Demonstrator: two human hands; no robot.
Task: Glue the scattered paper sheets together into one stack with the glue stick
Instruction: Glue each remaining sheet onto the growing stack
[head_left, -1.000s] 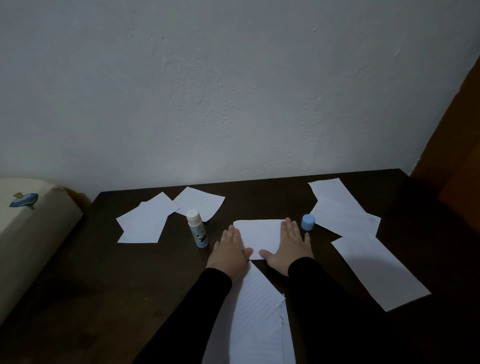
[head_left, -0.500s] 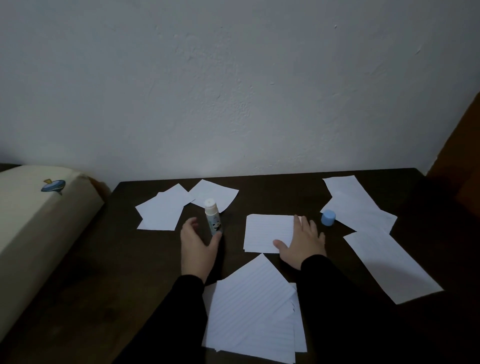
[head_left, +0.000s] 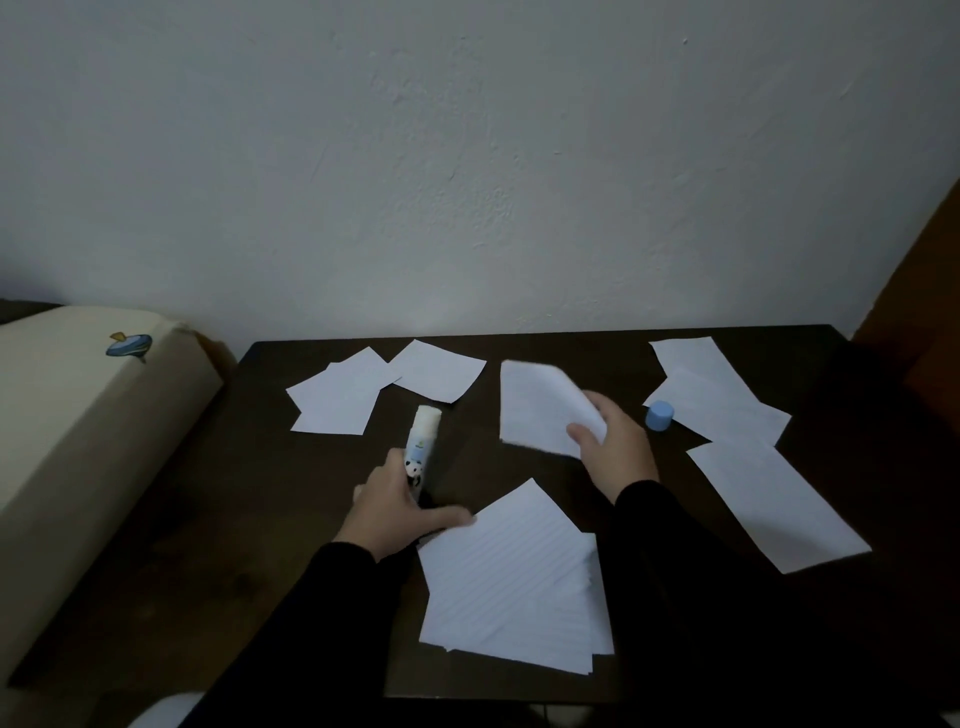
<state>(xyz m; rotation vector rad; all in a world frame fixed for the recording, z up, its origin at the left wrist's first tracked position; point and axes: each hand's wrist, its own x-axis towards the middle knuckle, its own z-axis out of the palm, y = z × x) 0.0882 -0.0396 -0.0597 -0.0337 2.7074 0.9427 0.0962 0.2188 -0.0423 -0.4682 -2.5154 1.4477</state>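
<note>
My left hand (head_left: 400, 504) grips the uncapped white glue stick (head_left: 422, 447) by its lower body; the stick points away from me. My right hand (head_left: 613, 447) pinches the right edge of a small lined sheet (head_left: 540, 410) and lifts it off the dark table (head_left: 249, 499); the sheet is blurred. A stack of lined sheets (head_left: 511, 582) lies near the front edge between my arms. Loose white sheets lie at the back left (head_left: 343, 397), back middle (head_left: 441, 375) and right (head_left: 774, 499). The blue glue cap (head_left: 660, 415) stands right of my right hand.
A cream cushioned object (head_left: 78, 447) with a small blue print sits left of the table. A white wall stands behind. Brown wood (head_left: 919, 291) rises at the far right.
My left hand has left the small sheet, reached the glue stick and taken hold of it, tilting it. My right hand has gone from pressing the small sheet flat to lifting it.
</note>
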